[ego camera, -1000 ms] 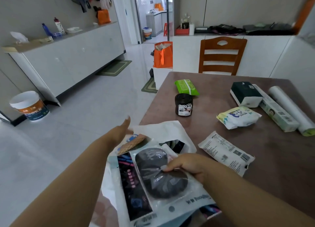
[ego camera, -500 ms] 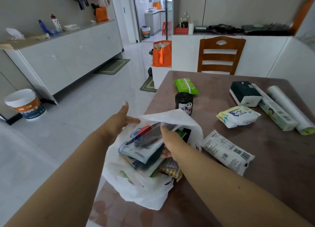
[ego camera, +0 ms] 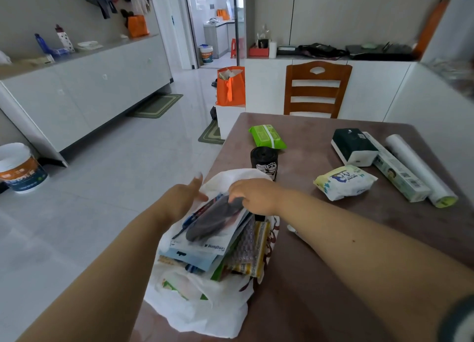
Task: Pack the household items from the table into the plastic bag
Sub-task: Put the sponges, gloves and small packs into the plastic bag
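A white plastic bag [ego camera: 210,313] lies open at the table's near left corner, stuffed with flat packets. My right hand [ego camera: 254,195] grips the top edge of a clear packet holding a dark round pad [ego camera: 213,222], which sits tilted in the bag's mouth. My left hand [ego camera: 182,198] holds the bag's left rim, thumb raised. On the brown table [ego camera: 333,277] lie a black roll with a panda label [ego camera: 265,162], a green wipes pack [ego camera: 266,136], a pale wipes pack [ego camera: 343,181], a dark green and white box [ego camera: 354,146], a long carton [ego camera: 396,169] and a white roll [ego camera: 420,169].
A wooden chair [ego camera: 316,90] stands at the table's far side. An orange bag [ego camera: 230,86] sits on a white box beyond the far left corner. A white bucket [ego camera: 20,167] stands on the floor at left, by long white cabinets [ego camera: 84,90].
The packet with the dark pad has gone from lying flat over the bag to standing tilted inside its mouth. My right hand moved up to its top edge. The bag now bulges upright.
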